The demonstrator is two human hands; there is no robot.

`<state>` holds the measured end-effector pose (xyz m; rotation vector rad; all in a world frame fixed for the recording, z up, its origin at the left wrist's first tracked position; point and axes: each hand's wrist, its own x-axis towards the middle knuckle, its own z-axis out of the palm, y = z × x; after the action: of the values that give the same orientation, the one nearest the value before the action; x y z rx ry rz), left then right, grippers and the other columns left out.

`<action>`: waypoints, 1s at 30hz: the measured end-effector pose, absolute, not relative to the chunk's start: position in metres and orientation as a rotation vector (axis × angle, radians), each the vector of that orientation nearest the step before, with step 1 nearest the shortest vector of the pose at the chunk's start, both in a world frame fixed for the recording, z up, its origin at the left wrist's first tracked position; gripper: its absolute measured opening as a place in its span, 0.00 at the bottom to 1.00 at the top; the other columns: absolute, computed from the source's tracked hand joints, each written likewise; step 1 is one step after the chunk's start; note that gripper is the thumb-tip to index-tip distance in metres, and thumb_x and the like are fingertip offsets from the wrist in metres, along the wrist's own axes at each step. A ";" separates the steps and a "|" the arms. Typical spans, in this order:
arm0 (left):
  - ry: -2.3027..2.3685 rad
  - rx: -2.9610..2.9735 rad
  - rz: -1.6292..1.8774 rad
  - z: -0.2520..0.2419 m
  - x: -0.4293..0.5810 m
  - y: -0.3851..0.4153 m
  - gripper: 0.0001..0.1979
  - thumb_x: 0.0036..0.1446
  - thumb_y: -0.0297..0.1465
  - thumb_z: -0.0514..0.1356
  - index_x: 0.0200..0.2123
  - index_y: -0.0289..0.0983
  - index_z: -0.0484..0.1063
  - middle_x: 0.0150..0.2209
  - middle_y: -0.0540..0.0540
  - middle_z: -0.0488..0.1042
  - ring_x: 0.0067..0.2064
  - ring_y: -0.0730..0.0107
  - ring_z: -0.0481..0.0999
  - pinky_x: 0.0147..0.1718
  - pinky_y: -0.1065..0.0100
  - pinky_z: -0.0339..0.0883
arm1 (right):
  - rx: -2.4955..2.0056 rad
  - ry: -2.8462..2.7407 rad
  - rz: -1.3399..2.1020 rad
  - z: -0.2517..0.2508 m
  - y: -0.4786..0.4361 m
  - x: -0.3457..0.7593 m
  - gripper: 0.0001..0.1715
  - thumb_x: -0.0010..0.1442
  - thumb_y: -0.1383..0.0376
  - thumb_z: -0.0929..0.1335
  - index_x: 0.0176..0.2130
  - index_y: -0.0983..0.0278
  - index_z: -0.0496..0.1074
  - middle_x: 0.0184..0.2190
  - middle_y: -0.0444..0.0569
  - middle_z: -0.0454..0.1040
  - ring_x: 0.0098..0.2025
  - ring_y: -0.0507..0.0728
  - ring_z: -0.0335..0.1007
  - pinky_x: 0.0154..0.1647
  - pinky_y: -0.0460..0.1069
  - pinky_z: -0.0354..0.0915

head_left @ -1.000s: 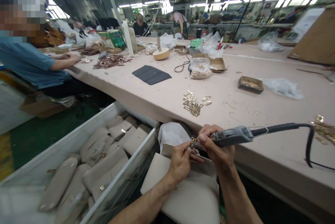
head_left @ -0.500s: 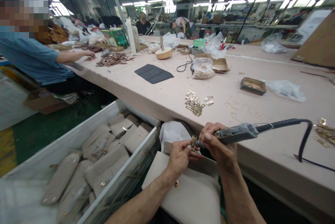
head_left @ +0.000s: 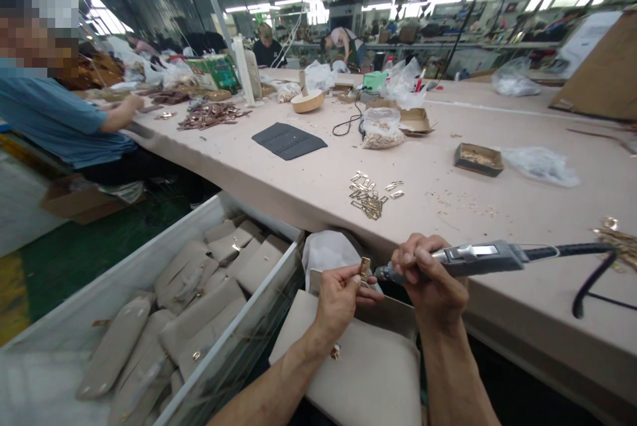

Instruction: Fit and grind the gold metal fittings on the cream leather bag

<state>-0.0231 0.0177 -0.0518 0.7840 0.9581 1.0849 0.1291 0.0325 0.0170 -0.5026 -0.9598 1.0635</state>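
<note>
A beige handbag [head_left: 374, 366] lies across my lap, with a small gold fitting [head_left: 336, 352] on its front. My left hand [head_left: 336, 296] is closed, pinching a gold metal plate [head_left: 365, 268] between thumb and fingers at the raised flap. My right hand [head_left: 430, 277] is wrapped round a grey electric screwdriver [head_left: 478, 260], its nose pointing left at the plate. A small gap seems to separate tip and plate. The cable [head_left: 567, 250] runs off to the right.
A white bin [head_left: 263, 293] of beige bags stands left. Gold frames [head_left: 367, 197], a box of small parts [head_left: 478, 159] and a black sheet [head_left: 288, 141] lie on the table [head_left: 308, 194]. A person in a blue shirt [head_left: 54, 111] sits at the left.
My right hand has moved right with the screwdriver, away from the gold plate. The plate now turns its flat face more toward me. The person at left has drawn an arm back.
</note>
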 end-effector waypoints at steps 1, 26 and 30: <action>0.960 0.783 1.087 -0.052 -0.023 0.018 0.22 0.58 0.39 0.68 0.48 0.27 0.80 0.39 0.36 0.83 0.30 0.60 0.86 0.28 0.71 0.79 | -0.498 -0.955 1.067 0.017 0.032 0.128 0.09 0.63 0.65 0.72 0.32 0.62 0.70 0.28 0.43 0.68 0.20 0.48 0.56 0.26 0.49 0.58; 0.984 0.817 1.104 -0.048 -0.020 0.012 0.18 0.56 0.41 0.68 0.36 0.28 0.81 0.30 0.41 0.82 0.29 0.59 0.86 0.28 0.70 0.80 | -0.575 -1.155 0.979 0.010 0.024 0.122 0.07 0.63 0.66 0.75 0.34 0.61 0.73 0.28 0.46 0.71 0.28 0.54 0.67 0.27 0.49 0.62; 0.981 0.819 1.092 -0.048 -0.019 0.012 0.19 0.56 0.42 0.69 0.37 0.28 0.81 0.31 0.40 0.82 0.30 0.58 0.86 0.28 0.69 0.80 | -0.612 -1.166 0.946 0.010 0.023 0.122 0.08 0.63 0.64 0.75 0.34 0.61 0.73 0.28 0.46 0.71 0.29 0.55 0.67 0.27 0.49 0.63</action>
<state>-0.0193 0.0125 -0.0476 0.8189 0.9814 1.0923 0.1221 0.0229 0.0098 -0.6124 -1.1664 0.9456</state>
